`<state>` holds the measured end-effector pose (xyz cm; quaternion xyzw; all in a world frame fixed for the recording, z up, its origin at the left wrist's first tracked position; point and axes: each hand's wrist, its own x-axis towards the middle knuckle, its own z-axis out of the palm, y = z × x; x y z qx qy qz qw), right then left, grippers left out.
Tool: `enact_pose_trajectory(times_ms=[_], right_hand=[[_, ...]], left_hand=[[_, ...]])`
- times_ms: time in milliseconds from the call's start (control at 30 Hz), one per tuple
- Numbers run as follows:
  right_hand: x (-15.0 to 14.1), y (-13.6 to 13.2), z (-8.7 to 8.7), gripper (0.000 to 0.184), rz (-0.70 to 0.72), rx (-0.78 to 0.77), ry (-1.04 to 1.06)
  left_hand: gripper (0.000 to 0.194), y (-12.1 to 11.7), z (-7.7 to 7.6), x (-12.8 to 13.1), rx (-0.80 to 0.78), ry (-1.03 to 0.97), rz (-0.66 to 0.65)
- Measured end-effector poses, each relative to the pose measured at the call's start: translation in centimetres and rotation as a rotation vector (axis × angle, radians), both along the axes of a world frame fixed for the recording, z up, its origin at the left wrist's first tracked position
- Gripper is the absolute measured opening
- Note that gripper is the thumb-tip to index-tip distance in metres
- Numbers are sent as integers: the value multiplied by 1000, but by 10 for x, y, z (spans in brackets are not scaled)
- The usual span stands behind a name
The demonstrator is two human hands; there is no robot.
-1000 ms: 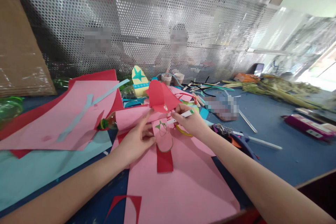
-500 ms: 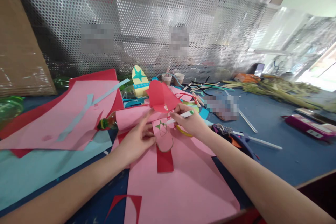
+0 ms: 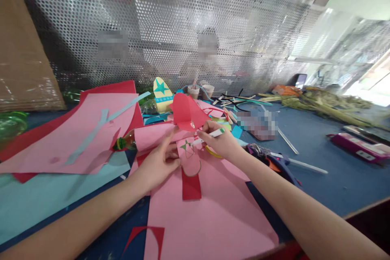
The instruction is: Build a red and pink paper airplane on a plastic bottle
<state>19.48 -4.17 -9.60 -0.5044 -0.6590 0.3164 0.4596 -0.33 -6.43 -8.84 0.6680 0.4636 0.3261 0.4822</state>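
Observation:
My right hand [image 3: 217, 137] is closed on a white marker [image 3: 210, 135] with a green end, its tip against a pink paper piece [image 3: 191, 164] with a rounded end. That piece bears a small green star and drawn lines. At its left edge, my left hand [image 3: 163, 156] grips it with curled fingers, the index finger reaching over a bottle wrapped in pink paper [image 3: 152, 135]. The bottle lies on its side, its capped neck to the left. Red folded paper [image 3: 189, 110] stands up on the bottle, and a red strip [image 3: 191, 189] shows beneath the pink piece.
Large pink paper [image 3: 210, 215] lies under my hands on the blue table. To the left are more pink sheets [image 3: 88, 130] and light blue paper [image 3: 61, 199]. A glue gun [image 3: 282, 166], a purple case [image 3: 359, 146] and dry husks [image 3: 335, 101] are on the right.
The marker tip has shifted very slightly on the pink piece near the star. Both hands otherwise stay in place.

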Motion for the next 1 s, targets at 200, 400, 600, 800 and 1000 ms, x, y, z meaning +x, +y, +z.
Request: enact_pose_trajectory(times_ms=[200,400,600,800,1000], right_hand=[[-1,-1,3,21,-3,-16,-5],[-1,-1,4,19,-19,-18,-20],[-3,-4,7,20,-46,-4,-58],[-2,-4,7,20,-46,3,-63],[-2,-3,8,18,-40,0,-57]], left_hand=[[84,-1,1,1,-7,1,9],[84,0,2,2,-15,5,2],[86,0,1,2,-33,-1,13],[85,1,-2,1,-30,-31,0],[85,0,0,1,-19,-11,-11]])
